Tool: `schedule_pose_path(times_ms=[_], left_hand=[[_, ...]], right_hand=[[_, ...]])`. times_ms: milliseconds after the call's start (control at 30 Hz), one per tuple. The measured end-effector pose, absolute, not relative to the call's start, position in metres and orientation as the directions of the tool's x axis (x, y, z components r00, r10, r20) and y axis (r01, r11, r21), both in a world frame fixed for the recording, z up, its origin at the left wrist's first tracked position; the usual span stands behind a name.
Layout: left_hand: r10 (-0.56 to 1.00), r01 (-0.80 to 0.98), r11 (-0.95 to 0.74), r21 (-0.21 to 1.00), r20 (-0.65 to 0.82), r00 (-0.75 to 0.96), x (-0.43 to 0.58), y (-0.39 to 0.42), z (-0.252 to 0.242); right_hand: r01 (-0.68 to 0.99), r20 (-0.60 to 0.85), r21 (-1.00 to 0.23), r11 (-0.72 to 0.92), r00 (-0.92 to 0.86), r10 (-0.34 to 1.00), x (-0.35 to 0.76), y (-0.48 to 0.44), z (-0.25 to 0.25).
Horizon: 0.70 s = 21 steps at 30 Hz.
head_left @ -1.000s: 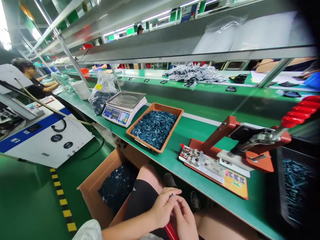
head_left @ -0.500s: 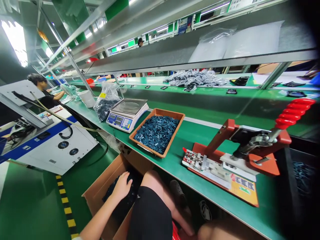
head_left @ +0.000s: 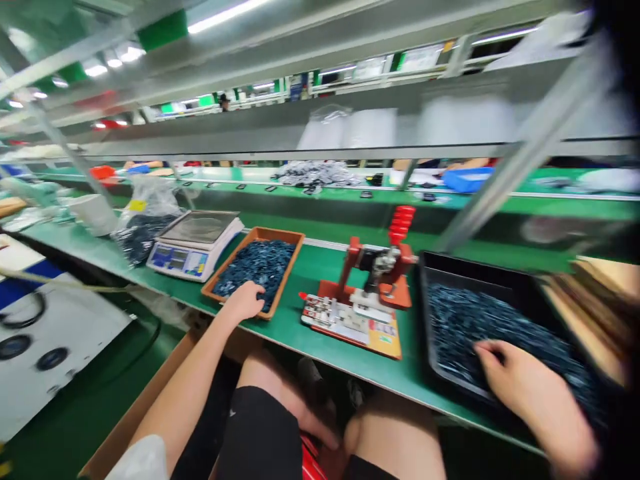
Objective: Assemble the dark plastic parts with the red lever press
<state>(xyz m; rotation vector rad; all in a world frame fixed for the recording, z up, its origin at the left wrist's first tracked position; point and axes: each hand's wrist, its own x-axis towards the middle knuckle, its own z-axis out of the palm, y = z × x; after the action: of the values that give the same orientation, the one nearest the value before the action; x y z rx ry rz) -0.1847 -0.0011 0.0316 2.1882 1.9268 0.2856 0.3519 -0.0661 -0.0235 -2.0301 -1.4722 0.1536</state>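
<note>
My left hand (head_left: 244,301) reaches over the near edge of an orange-brown tray (head_left: 295,257) filled with small dark plastic pieces (head_left: 267,257). Its fingers are curled down at the pieces, and whatever they hold is hidden. On the right, my right hand (head_left: 520,377) is above a large black tray (head_left: 465,267) holding a heap of similar dark pieces (head_left: 460,310). Thumb and forefinger are pinched together there; I cannot make out anything between them. Between the trays stands a toggle-clamp fixture (head_left: 357,320) with its red handle (head_left: 401,223) pointing up.
A digital scale (head_left: 193,250) and a plastic bag of dark parts (head_left: 145,227) stand left of the orange-brown tray. Behind the bench runs a green conveyor (head_left: 320,213) with a pile of bagged items (head_left: 317,173). A cardboard box (head_left: 145,400) sits below the bench by my leg.
The view has swung right. My left hand has risen from the cardboard box to the orange-brown tray. My right hand has come into view over the black tray.
</note>
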Motion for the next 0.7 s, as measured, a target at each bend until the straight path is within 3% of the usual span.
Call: schedule_pose_path(times_ms=[133, 300, 533, 700], left_hand=[[0.995, 0.957, -0.063, 0.284, -0.061, 0.084, -0.19, 0.009, 0.024], [0.988, 0.967, 0.039, 0.251, -0.157, 0.001, -0.189, 0.01, 0.024], [0.998, 0.977, -0.014, 0.215, 0.067, 0.0, -0.189, 0.0, 0.015], [0.985, 0.965, -0.036, 0.258, 0.173, -0.01, -0.189, -0.005, 0.01]], right_hand=[[0.775, 0.258, -0.582, -0.247, 0.464, 0.848, 0.364, -0.078, -0.008], [0.482, 0.144, -0.858, -0.175, 0.553, 0.821, 0.361, -0.079, -0.007], [0.211, 0.067, -0.975, -0.075, 0.594, 0.802, 0.365, -0.086, 0.006], [0.206, 0.052, -0.974, -0.089, 0.595, 0.802, 0.364, -0.086, 0.008]])
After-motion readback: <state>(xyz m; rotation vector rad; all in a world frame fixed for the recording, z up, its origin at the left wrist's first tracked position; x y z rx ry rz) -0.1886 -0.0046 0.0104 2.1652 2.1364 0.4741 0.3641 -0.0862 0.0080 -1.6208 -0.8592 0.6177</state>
